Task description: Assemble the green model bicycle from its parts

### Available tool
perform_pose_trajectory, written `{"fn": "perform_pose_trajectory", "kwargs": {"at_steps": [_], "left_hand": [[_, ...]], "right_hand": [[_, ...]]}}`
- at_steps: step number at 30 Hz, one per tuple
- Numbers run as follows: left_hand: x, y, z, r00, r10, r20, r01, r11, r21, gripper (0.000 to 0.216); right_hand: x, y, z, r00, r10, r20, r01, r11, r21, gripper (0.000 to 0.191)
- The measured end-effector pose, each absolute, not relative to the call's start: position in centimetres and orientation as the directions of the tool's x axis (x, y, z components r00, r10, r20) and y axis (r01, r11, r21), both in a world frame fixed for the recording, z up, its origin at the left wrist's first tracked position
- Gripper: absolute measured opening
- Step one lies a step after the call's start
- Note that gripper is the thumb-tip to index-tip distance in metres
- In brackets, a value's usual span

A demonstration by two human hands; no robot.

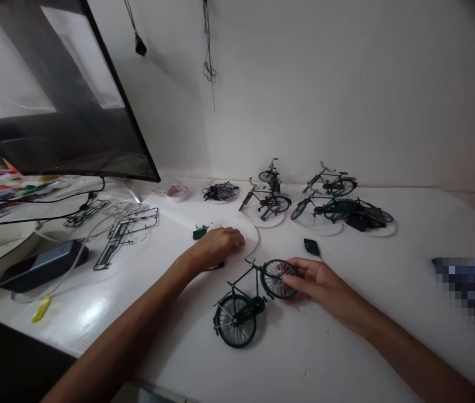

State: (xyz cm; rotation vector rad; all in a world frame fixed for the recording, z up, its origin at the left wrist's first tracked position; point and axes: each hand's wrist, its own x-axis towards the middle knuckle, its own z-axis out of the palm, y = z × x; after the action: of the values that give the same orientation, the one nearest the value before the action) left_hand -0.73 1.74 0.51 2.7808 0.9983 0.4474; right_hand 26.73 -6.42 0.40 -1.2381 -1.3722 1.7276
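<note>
A dark green model bicycle (245, 305) is gripped at its front wheel by my right hand (313, 282), thumb on the near side of the spokes. Its frame slants down to the left over the white tabletop. My left hand (224, 243) reaches over a white disc (250, 238), fingers curled down and pressed together; whatever they pinch is hidden. Small dark green parts (199, 233) lie just behind the left hand. Another small green piece (311, 246) rests beyond the right hand.
Several model bicycles (266, 198) stand along the wall, some on white discs. Cut-out green sprue frames (126, 235) lie at the left, near a dark box (44, 266), a bowl (0, 246) and a yellow object (41, 309). A monitor (65, 89) leans in from the upper left. A tape roll (177, 193) sits behind.
</note>
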Motion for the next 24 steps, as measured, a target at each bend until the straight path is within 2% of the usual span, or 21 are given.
{"fn": "perform_pose_trajectory", "kwargs": {"at_steps": [7, 11, 15, 21, 24], "left_hand": [[-0.3, 1.8, -0.3, 0.723, 0.652, 0.227, 0.605, -0.757, 0.246, 0.017], [-1.4, 1.8, 0.7, 0.638, 0.723, 0.266, 0.686, -0.690, 0.231, 0.020], [-3.2, 2.4, 1.7, 0.542, 0.783, 0.306, 0.770, -0.609, 0.192, 0.021], [-2.6, 2.4, 1.4, 0.647, 0.724, 0.239, 0.716, -0.685, 0.136, 0.018], [-2.1, 2.3, 1.2, 0.647, 0.730, 0.221, 0.726, -0.678, 0.115, 0.018]], "right_hand": [[26.7, -6.1, 0.1, -0.400, 0.865, -0.303, 0.102, -0.286, -0.953, 0.031], [26.9, -6.3, 0.1, -0.404, 0.865, -0.297, 0.118, -0.273, -0.955, 0.031], [27.1, -6.5, 0.4, -0.478, 0.824, -0.303, 0.153, -0.262, -0.953, 0.032], [27.4, -6.5, 0.6, -0.508, 0.806, -0.305, 0.185, -0.243, -0.952, 0.031], [27.5, -6.5, 0.5, -0.519, 0.797, -0.309, 0.183, -0.249, -0.951, 0.033]]}}
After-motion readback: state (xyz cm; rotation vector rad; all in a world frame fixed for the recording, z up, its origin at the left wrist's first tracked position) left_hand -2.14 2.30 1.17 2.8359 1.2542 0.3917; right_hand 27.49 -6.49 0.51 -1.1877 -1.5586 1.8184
